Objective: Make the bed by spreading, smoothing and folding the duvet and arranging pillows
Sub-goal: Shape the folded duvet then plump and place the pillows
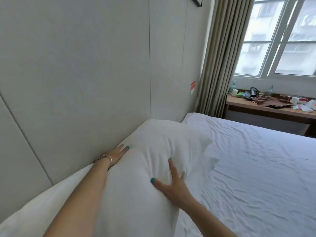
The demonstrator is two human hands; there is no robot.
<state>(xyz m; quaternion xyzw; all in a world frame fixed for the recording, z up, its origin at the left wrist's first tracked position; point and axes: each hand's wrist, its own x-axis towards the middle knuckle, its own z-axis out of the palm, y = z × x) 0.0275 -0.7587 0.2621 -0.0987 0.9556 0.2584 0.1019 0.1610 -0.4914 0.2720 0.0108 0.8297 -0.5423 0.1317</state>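
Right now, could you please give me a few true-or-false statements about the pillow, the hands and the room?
1. Both hands rest on the white pillow. True: left hand, right hand.
2. The pillow lies at the foot of the bed. False: it sits against the wall panel.
3. The curtain covers the whole window. False: it is drawn aside, the window bare.
4. A bangle circles the left wrist. True.
5. The desk under the window holds clutter. True.
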